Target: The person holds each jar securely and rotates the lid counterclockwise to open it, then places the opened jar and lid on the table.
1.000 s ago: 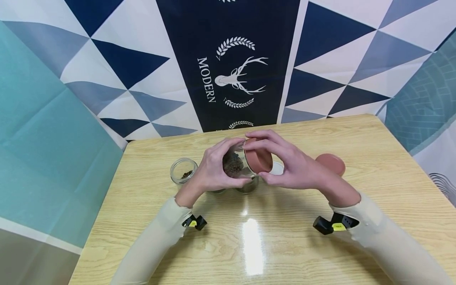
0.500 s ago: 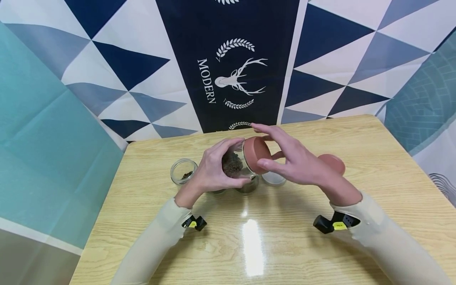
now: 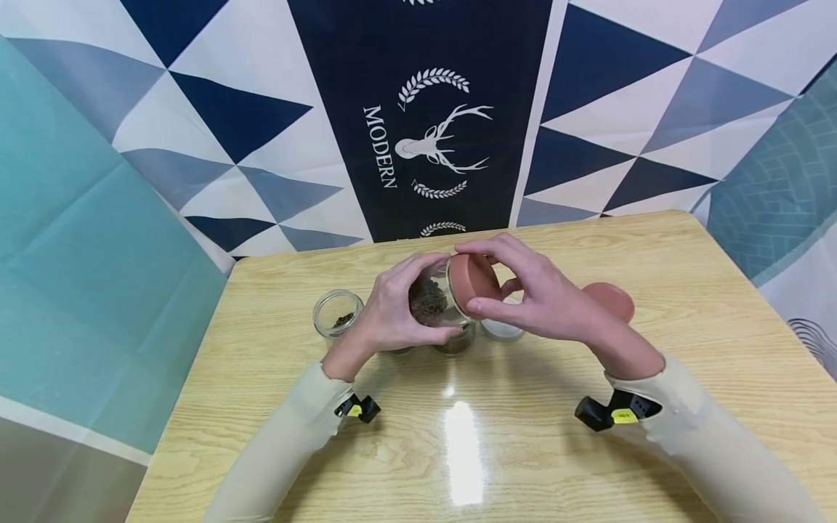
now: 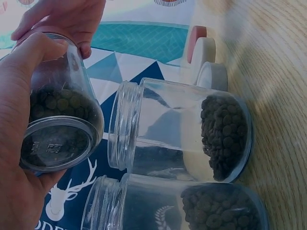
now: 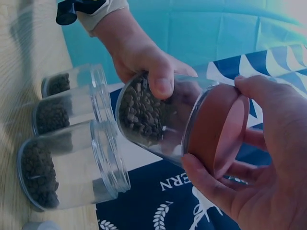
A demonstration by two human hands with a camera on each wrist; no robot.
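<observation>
My left hand grips a clear jar by its sides, holding it tilted above the table with its top toward the right. Dark brown pellets fill part of the jar. A reddish-brown lid sits on the jar's mouth. My right hand holds that lid by its rim, with the thumb on the near side and fingers on the far side. In the right wrist view, the thumb and fingers touch the lid's edge.
Three uncovered glass jars stand on the wooden table, including a left jar and a right jar, each with dark pellets. A white lid and another reddish lid lie to the right. A patterned cloth hangs behind.
Half a second ago, my right fingers were spread and lifted at the lid's far side; now they are back on its rim. The left hand and jar have barely moved.
</observation>
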